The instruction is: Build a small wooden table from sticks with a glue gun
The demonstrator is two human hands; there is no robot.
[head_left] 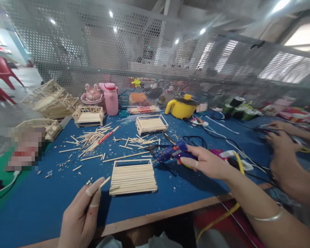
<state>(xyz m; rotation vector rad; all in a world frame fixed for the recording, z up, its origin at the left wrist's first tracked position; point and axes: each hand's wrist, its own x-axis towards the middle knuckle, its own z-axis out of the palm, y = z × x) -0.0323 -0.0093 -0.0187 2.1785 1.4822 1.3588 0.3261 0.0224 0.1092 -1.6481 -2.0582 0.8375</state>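
Between the thumb and finger of my left hand [84,210] is a short wooden stick [105,182], pinched near the front edge of the table. My right hand [206,162] grips a blue glue gun [174,151], its nozzle pointing left. Just left of the nozzle lies a small slatted wooden frame [133,177], made of sticks laid side by side with a raised rail at its back. Neither hand touches this frame. Pliers [152,148] lie behind the glue gun, partly hidden by it.
Loose wooden sticks [93,141] and scraps litter the blue tabletop [54,206]. Finished-looking stick frames [152,124] stand behind. A yellow pot [183,106] and pink flask [111,100] are by the mesh partition [93,44]. Cables cross the right side, where another person's hands [281,137] work.
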